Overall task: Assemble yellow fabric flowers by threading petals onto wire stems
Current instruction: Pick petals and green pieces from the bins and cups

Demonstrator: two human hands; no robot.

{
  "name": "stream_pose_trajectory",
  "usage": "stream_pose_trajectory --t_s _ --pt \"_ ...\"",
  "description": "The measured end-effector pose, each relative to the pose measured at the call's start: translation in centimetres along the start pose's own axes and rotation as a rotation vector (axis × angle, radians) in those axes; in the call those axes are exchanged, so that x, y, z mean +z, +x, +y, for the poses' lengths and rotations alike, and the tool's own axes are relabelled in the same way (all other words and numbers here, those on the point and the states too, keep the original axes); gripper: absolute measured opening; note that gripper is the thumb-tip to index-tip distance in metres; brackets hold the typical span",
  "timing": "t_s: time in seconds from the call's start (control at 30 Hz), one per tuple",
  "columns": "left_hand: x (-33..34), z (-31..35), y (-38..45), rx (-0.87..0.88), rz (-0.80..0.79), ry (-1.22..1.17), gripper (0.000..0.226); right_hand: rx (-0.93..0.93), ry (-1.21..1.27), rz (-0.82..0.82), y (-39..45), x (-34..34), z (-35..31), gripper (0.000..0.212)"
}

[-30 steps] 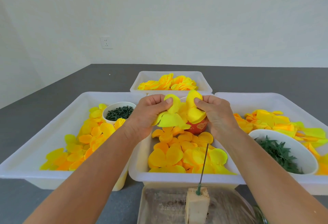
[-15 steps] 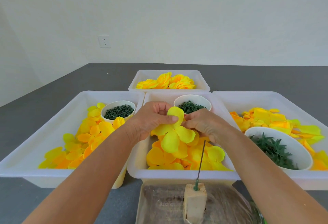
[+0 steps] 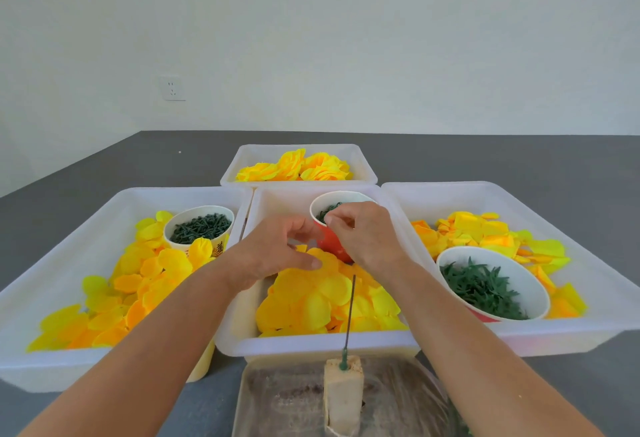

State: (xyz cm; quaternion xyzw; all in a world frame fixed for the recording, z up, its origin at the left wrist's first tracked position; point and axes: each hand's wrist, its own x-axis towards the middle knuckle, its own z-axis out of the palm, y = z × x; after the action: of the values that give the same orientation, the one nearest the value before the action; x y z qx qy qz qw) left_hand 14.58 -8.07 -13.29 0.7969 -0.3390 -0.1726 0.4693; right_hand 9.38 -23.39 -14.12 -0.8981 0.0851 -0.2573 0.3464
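At the near edge of the grey tabletop (image 3: 519,166) a thin dark wire stem (image 3: 350,315) stands upright in a pale block (image 3: 343,395) that sits on a clear tray (image 3: 277,398). Just behind it, the middle white bin (image 3: 277,208) holds a heap of yellow petals (image 3: 318,301) and, at its far end, a red paper cup (image 3: 330,246) of small dark green pieces. The left hand (image 3: 273,256) hovers over the far part of the heap, its fingers loosely curled and its thumb tip touching the top petal; whether that grip holds anything, I cannot tell. The right hand (image 3: 370,232) is at the cup's rim, thumb and forefinger pressed together in a pinch over the green pieces; what they pinch is too small to see. The left bin (image 3: 69,239) carries more yellow and orange petals and a white cup (image 3: 199,228) of green pieces. The right bin (image 3: 571,253) holds petals and a white bowl (image 3: 491,287) of green leaf parts. The far bin (image 3: 298,156), towards the far edge, holds finished yellow flowers (image 3: 294,169).
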Motion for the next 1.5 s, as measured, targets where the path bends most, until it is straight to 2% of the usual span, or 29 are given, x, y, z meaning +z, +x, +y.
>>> stream_pose_trajectory --t_s 0.17,0.23,0.37,0.53,0.63,0.7,0.8,0.87,1.0,1.13,1.23,1.27,1.33,1.37,1.5 --pt "0.4 0.4 -0.2 0.053 0.122 -0.050 0.021 0.027 0.115 0.102 0.1 -1.6 -0.4 0.014" --pt "0.4 0.6 -0.1 0.079 0.177 -0.069 0.020 0.037 0.163 0.133 0.0 -3.2 0.0 0.010" --pt "0.5 1.8 0.6 0.129 0.202 0.000 0.008 0.116 0.148 0.150 -0.2 -7.2 2.7 0.010" --pt "2.3 4.9 2.7 0.223 0.209 0.057 0.009 0.256 0.119 0.201 0.0 -11.8 6.6 0.008" --pt "3.8 5.7 4.2 0.244 0.217 0.055 0.009 0.332 0.020 0.211 0.2 -14.1 8.6 0.010" --pt "4.5 5.7 4.6 0.240 0.223 0.046 0.011 0.386 -0.098 0.123 0.3 -15.1 9.5 0.017" --pt "5.8 5.8 5.4 0.244 0.198 0.029 0.017 0.474 -0.325 -0.115 0.4 -16.3 10.4 0.027" --pt "6.6 6.2 5.9 0.261 0.190 0.035 0.019 0.470 -0.352 -0.189 0.3 -16.4 10.5 0.030" --pt "8.1 6.9 6.9 0.298 0.135 0.004 0.007 0.412 -0.305 -0.250 0.0 -15.7 10.3 0.033" --pt "9.3 6.9 7.5 0.328 0.097 -0.009 0.010 0.387 -0.399 -0.240 0.3 -15.1 10.2 0.018" --pt "10.0 6.4 7.8 0.318 0.094 -0.005 0.013 0.354 -0.442 -0.230 0.6 -14.6 10.4 0.016" --pt "10.1 6.1 7.9 0.316 0.091 0.006 0.014 0.343 -0.453 -0.227 0.7 -14.5 10.5 0.017" --pt "10.3 5.8 7.9 0.314 0.084 0.020 0.015 0.357 -0.458 -0.188 0.9 -14.1 10.9 0.040" --pt "10.3 5.7 7.9 0.312 0.085 0.016 0.014 0.374 -0.477 -0.161 1.1 -13.9 11.3 0.045" --pt "10.1 5.7 7.8 0.308 0.129 0.016 0.007 0.460 -0.543 -0.150 2.0 -13.3 11.8 0.042"
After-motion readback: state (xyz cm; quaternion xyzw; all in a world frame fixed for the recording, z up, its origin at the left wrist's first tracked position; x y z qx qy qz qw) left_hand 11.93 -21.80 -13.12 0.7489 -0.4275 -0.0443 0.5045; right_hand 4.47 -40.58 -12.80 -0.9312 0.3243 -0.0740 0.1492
